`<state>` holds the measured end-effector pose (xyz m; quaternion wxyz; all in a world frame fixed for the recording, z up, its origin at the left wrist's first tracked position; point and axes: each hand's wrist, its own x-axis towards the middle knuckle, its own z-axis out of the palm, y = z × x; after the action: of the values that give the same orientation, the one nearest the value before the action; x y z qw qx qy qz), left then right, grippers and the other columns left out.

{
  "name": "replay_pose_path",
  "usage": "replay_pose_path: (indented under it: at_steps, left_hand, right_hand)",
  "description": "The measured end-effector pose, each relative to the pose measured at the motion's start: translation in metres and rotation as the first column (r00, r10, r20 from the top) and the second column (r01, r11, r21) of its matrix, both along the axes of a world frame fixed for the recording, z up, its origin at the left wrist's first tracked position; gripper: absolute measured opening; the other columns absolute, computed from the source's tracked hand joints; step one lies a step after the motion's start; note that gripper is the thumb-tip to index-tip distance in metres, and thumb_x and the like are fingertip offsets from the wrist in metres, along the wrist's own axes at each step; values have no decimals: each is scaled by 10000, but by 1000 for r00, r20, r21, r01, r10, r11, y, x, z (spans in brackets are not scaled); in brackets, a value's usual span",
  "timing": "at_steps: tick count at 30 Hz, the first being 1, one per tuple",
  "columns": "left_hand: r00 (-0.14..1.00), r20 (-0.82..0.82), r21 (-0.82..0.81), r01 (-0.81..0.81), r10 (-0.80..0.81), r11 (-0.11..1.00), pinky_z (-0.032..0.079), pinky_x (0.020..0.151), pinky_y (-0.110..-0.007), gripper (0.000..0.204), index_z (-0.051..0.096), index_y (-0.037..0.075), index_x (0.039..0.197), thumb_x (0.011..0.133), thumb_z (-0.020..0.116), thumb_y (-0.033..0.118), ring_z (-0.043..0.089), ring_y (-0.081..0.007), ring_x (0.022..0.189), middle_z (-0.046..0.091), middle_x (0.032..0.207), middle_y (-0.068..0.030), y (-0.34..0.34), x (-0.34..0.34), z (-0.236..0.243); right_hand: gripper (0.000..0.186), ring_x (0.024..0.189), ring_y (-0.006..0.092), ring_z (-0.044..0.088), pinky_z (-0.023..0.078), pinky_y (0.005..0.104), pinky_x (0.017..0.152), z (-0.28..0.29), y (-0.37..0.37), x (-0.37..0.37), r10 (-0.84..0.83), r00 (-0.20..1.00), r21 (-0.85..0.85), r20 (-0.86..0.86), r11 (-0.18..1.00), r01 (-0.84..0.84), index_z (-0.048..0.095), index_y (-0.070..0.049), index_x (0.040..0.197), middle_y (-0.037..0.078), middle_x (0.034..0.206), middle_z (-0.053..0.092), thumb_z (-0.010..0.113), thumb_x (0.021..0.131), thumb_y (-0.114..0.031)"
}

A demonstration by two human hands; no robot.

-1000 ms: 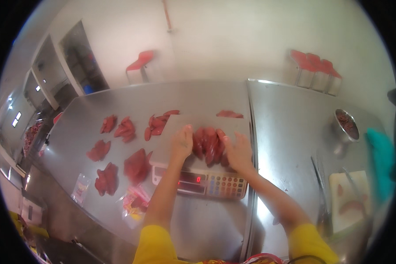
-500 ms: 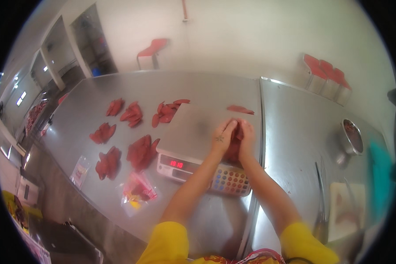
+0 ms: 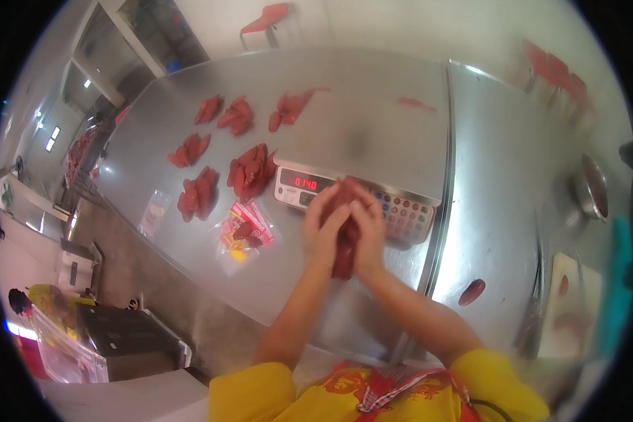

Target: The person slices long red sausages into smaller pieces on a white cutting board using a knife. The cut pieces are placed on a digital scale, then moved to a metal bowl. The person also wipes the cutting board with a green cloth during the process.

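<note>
Both hands are closed around a bunch of dark red, sausage-like pieces (image 3: 343, 266), whose lower ends stick out below the palms. My left hand (image 3: 321, 228) wraps it from the left and my right hand (image 3: 370, 232) from the right, fingertips meeting on top. They are at the near edge of a digital scale (image 3: 330, 151), partly covering its keypad. A thin red piece (image 3: 416, 104) lies near the scale's far right corner. Left of the scale is a large pile of the same pieces (image 3: 250, 172), with a clear plastic bag (image 3: 235, 243) with coloured print in front of it.
Several smaller piles (image 3: 198, 193) are spread over the left of the metal table (image 3: 141, 126). A clear packet (image 3: 155, 211) lies by its left edge. On the right-hand table are a single oval piece (image 3: 472, 292), a metal bowl (image 3: 592, 188) and a cutting board (image 3: 570, 309).
My hands have come back from over the right side of the scale to its near edge, still gripping the red pieces. The scale's display reading has changed. The view has tilted down.
</note>
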<state>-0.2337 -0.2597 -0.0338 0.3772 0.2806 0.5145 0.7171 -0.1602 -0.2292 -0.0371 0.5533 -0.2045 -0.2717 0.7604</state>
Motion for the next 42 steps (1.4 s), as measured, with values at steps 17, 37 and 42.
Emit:
replay_pose_path:
  at_steps: [17,37,42]
  left_hand:
    - [979,-204,-325,-73,5,943,420,974,-278,370,566,13,1265,964,574,226,540,-130,1134,598,1215,-68,-117,-102,-77]
    - [548,-776,-487,-205,-313,849,185,1137,-477,1284,200,-35,1459,518,883,509,272,-371,1384,307,1457,-267,-149,-29,-60]
    - [441,-883,-368,-443,-158,817,182,1118,-517,1198,227,-31,1443,546,874,427,273,-426,1357,342,1419,-278,-132,14,-77]
  right_hand:
    - [304,1018,268,610,465,349,909,-74,-25,54,-82,515,358,853,810,-464,623,-34,1168,169,1116,635,581,941,-233]
    - [403,1118,297,549,431,380,961,-61,-32,105,-174,484,409,858,802,-436,550,-11,1220,176,1217,560,626,906,-252]
    - [524,1230,385,467,341,452,1059,-80,-8,-3,-359,463,585,810,554,-592,525,-3,1257,226,1328,496,596,899,-379]
